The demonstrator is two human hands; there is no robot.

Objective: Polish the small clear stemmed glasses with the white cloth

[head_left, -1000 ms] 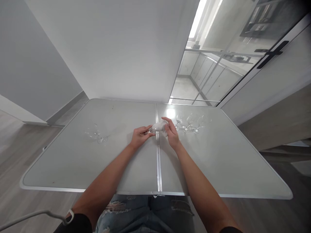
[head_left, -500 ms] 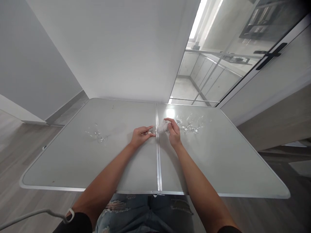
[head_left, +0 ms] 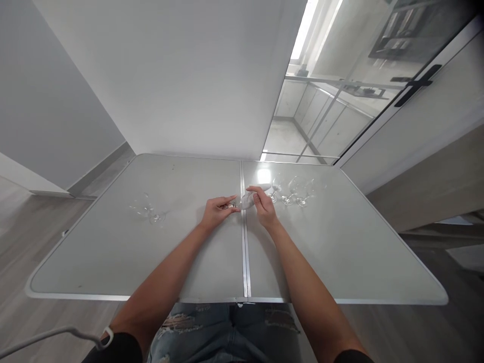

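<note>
My left hand (head_left: 215, 214) is closed around a clear glass (head_left: 230, 205) near the table's middle seam; mostly hidden by my fingers, it shows only as a shiny part between thumb and forefinger. Pinched in my right hand (head_left: 266, 209) is a crumpled white cloth (head_left: 247, 200), pressed up to the glass; it could also be a tissue. Beyond my right hand stand several clear stemmed glasses (head_left: 289, 198). Off to the left, clear stemmed glassware (head_left: 155, 217) rests on the table, its outline faint.
A pale folding table (head_left: 121, 257) with a metal rim and a central seam (head_left: 246, 262) spans the view. Behind it rises a white wall (head_left: 170, 75). A glass sliding door (head_left: 321, 111) with a black handle is at the right. A grey cable (head_left: 53, 331) hangs lower left.
My right hand and the white cloth have shifted slightly left, closer to my left hand. My left hand stays nearly in place, and the view has moved a little.
</note>
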